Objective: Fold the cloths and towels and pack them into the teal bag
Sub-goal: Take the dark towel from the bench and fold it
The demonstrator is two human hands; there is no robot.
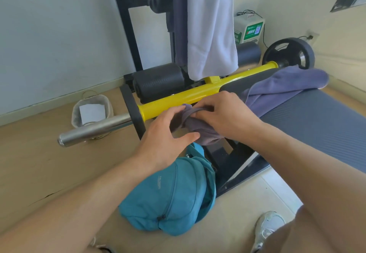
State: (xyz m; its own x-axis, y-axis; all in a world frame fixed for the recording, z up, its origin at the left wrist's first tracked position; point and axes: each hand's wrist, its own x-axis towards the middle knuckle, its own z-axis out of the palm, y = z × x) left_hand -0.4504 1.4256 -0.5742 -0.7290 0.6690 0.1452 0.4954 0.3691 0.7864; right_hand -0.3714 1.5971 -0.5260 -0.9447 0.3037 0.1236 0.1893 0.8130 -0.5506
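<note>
Gripping the grey cloth (195, 126), right hand (223, 117) above teal bag (168, 199).

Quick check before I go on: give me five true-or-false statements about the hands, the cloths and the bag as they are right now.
1. The right hand grips a small purple-grey cloth. True.
2. The teal bag hangs from the yellow bar. False: it lies on the floor.
3. A white towel hangs from the rack. True.
4. A purple towel lies on the bench. True.
5. The left hand holds the bag. False: it is at the cloth, above the bag.
</note>
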